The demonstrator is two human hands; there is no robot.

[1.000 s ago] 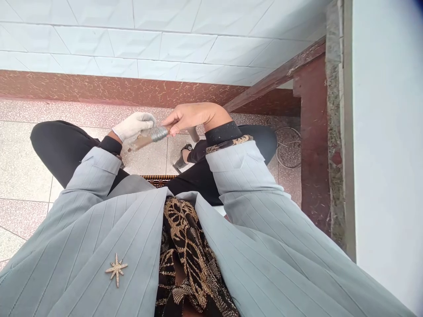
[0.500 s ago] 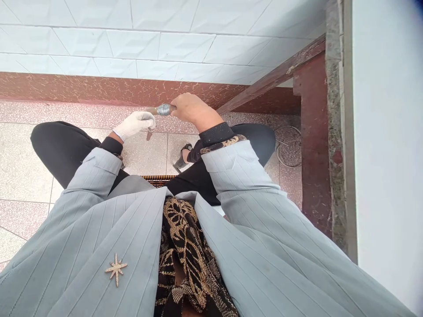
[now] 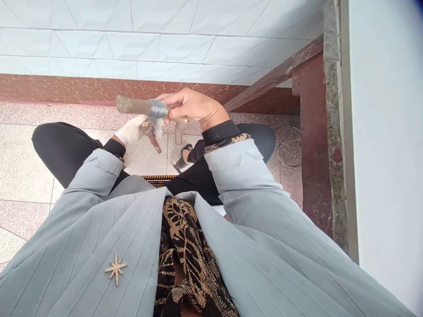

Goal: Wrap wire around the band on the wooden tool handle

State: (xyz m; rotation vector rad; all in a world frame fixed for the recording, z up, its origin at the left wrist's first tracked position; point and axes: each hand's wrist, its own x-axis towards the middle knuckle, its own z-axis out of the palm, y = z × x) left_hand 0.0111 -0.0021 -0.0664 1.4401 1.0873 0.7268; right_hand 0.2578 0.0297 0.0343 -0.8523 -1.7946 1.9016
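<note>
- Two hands at work, held over the tiled floor between the knees.
- Right hand, bare: fingers pinched around a wooden stick just beside its wire wrap; stick held level, free end pointing left.
- Left hand, white glove: fingers closed on a small dark tool below the wrap.
- Progress: wrap looks tight and finished; tool clear of it; cannot tell what remains.

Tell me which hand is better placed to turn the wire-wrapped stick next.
Probably the right hand: it already pinches the stick beside its wire wrap. The gloved left hand sits lower, holding a smaller piece.
</note>
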